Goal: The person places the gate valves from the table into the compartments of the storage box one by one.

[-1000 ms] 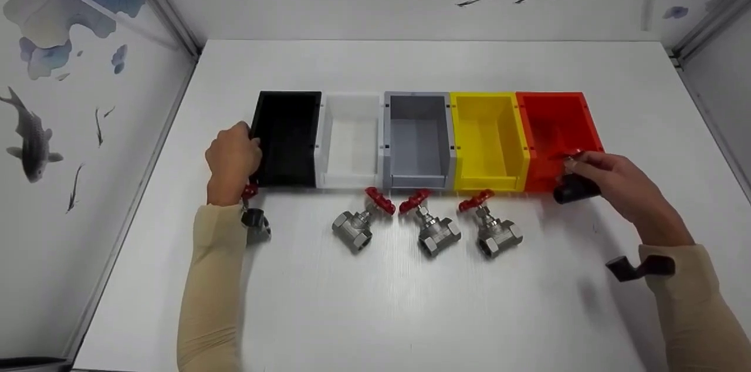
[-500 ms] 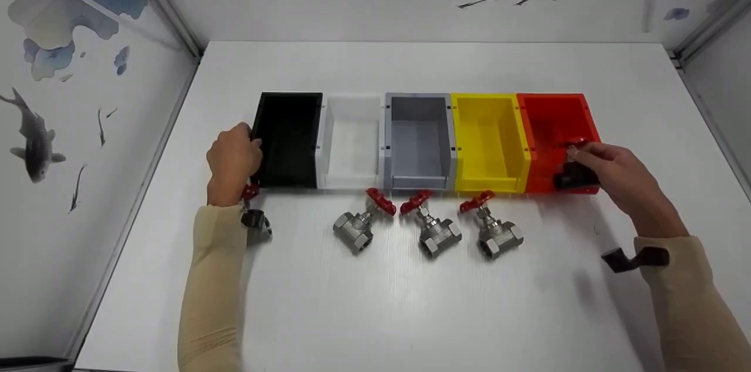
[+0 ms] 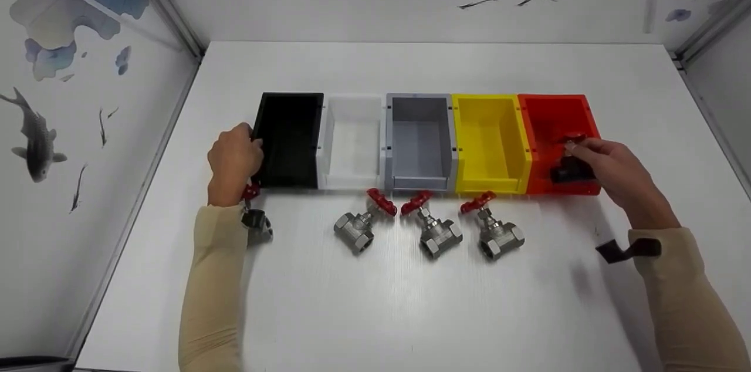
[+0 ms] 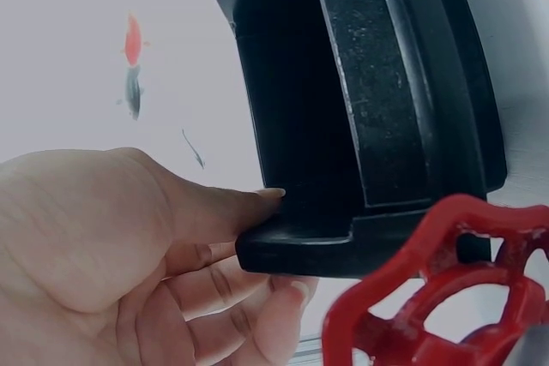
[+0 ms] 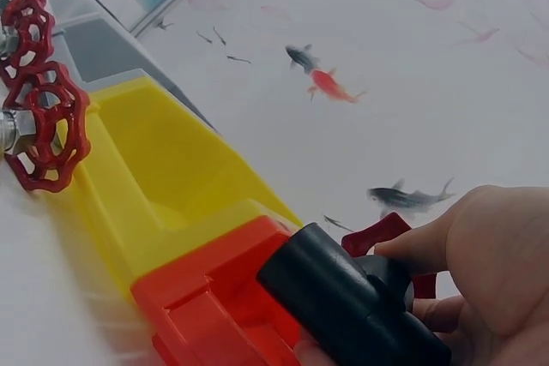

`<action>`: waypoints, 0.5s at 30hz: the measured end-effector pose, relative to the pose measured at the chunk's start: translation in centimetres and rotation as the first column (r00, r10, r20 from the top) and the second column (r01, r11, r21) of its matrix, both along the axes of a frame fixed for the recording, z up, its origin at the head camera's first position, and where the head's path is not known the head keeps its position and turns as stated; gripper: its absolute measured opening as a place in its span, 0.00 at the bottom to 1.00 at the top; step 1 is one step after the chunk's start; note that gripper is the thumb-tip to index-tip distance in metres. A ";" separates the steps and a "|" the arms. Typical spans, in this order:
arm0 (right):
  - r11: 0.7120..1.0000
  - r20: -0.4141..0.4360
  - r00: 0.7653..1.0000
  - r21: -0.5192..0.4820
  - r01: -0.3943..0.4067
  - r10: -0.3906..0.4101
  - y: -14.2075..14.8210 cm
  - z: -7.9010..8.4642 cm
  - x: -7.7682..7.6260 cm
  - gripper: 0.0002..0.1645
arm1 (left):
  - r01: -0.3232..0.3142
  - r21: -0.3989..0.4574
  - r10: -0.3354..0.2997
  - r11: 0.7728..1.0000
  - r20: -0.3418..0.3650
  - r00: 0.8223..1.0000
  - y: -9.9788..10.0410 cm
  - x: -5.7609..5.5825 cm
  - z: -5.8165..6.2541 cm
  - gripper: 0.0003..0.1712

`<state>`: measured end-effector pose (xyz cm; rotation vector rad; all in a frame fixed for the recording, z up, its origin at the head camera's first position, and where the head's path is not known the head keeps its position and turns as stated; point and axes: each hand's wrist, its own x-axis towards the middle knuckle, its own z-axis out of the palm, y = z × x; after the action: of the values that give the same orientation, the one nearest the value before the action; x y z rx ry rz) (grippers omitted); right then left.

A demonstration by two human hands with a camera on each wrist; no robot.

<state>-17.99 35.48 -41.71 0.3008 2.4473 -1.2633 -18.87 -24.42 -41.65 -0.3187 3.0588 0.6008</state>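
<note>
At the left end of the bin row, my left hand (image 3: 236,156) grips the side wall of the black bin (image 3: 288,178). The left wrist view shows its thumb inside the rim and its fingers outside. My right hand (image 3: 625,175) holds a black plastic valve (image 3: 572,171) with a red handle (image 5: 377,233), over the front of the red bin (image 3: 537,181). Its black tubular body (image 5: 334,289) tilts above the red rim in the right wrist view. Near my left wrist lies a gate valve with a red handwheel (image 3: 251,191), its body partly hidden.
White (image 3: 352,183), grey (image 3: 419,184) and yellow (image 3: 491,186) bins stand side by side between the black and red ones. In front lie three metal gate valves with red handwheels: left (image 3: 355,230), middle (image 3: 440,237) and right (image 3: 499,237). Walls enclose the white table (image 3: 375,313).
My right hand has moved away from me and slightly left, carrying the black valve from the red bin's front edge to over the bin. My left hand stays on the black bin.
</note>
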 end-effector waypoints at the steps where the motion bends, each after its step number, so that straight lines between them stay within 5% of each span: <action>1: 1.000 -0.003 1.000 -0.005 0.001 -0.001 0.0 -0.1 -0.1 0.39 | 0.001 0.001 -0.001 1.000 -0.003 1.000 0.0 0.0 0.0 0.17; 15: 1.000 0.006 1.000 0.027 -0.003 0.003 -1.1 -0.7 -1.2 0.45 | -0.001 0.005 0.001 1.000 -0.001 1.000 0.0 -0.1 -0.1 0.16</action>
<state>-19.16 34.40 -42.40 0.3079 2.4613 -1.2271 -18.99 -24.38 -41.79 -0.3202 3.0578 0.6094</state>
